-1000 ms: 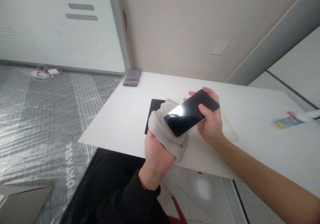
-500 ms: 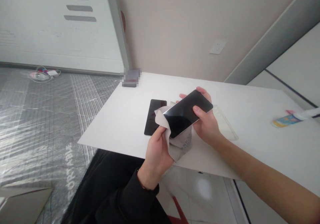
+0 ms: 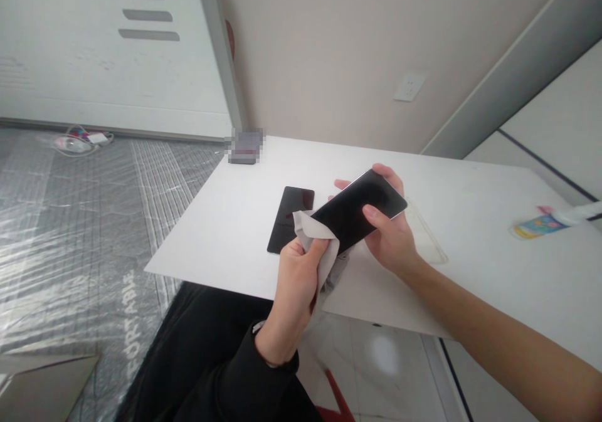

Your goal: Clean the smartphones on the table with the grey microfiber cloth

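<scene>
A black-screened smartphone (image 3: 360, 212) is tilted above the white table, its glass facing me. My right hand (image 3: 392, 234) grips its right end, thumb on the screen and fingers behind. Around the phone's lower left end is a grey-beige cloth (image 3: 324, 231), pinched by my left hand (image 3: 301, 268) with the thumb pressing it against the glass. The cloth's lower part hangs beneath the phone. Behind my left hand, a second dark phone or small tablet (image 3: 286, 218) lies flat on the table. Beyond my right wrist lies a clear phone case (image 3: 426, 237), partly hidden.
On the white table (image 3: 207, 240), a white bottle (image 3: 540, 226) with a colourful label lies at the right. A blurred dark object (image 3: 245, 146) sits at the far left corner. A wall socket (image 3: 411, 88) is behind. Cables (image 3: 84, 140) lie on the plastic-covered floor.
My left hand has shifted up with the cloth, and its thumb now covers the phone's lower left end. The phone has moved slightly right in my right hand.
</scene>
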Available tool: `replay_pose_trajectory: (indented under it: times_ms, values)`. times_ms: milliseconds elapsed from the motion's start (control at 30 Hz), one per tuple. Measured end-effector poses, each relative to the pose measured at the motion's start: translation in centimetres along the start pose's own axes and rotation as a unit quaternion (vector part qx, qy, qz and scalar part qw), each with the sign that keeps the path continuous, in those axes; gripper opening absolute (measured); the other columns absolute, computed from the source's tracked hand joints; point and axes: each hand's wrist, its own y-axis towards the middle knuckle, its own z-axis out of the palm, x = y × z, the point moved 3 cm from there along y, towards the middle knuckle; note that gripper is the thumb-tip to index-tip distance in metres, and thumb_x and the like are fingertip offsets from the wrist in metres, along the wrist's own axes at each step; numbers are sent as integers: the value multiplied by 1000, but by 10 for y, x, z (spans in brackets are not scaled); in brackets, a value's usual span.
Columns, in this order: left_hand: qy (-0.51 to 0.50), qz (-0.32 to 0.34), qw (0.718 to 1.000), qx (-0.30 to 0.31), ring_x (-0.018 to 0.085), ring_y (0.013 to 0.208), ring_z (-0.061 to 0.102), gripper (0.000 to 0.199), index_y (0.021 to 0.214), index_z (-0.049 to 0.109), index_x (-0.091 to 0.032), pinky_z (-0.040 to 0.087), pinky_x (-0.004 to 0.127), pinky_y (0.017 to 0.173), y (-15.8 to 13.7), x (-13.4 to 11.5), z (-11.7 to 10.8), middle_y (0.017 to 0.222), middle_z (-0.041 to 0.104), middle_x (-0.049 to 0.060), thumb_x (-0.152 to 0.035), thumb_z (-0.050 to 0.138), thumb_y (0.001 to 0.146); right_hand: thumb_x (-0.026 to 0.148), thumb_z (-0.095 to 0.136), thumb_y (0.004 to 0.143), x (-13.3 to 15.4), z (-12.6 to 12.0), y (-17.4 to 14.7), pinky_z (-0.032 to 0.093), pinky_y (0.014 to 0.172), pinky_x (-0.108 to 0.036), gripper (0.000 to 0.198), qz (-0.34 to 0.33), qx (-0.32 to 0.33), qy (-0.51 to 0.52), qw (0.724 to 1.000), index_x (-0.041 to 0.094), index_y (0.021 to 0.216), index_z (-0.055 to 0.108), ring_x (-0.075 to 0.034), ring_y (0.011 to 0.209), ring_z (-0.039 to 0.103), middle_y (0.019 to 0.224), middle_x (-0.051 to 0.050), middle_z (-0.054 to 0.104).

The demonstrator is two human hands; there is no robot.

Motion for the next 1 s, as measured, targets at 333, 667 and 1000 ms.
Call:
replay_pose_trajectory:
  times_ms: [333, 667, 1000]
  values:
    - [-155, 30, 978, 139, 18, 85, 73, 37, 95, 76, -20, 57, 27, 78, -2, -2, 5, 93, 80, 2, -26, 95, 64, 37, 77, 89, -5, -4, 4, 54, 113, -53, 59, 20, 50, 92, 994, 42, 138, 43, -25, 114, 76, 122, 0, 79]
    - [-32, 33, 996, 83, 13, 70, 64, 34, 84, 75, -15, 52, 26, 69, 7, 0, 0, 77, 75, 0, -24, 96, 58, 35, 76, 87, 0, -5, 3, 60, 104, -55, 55, 16, 66, 74, 995, 40, 133, 46, -27, 108, 78, 116, 0, 77]
    - [101, 70, 981, 150, 15, 75, 62, 26, 89, 74, -15, 49, 27, 71, 4, -5, -4, 81, 72, 2, -35, 85, 75, 29, 71, 86, 0, -6, 4, 63, 97, -49, 48, 39, 39, 93, 994, 37, 129, 49, -25, 100, 80, 106, -1, 79]
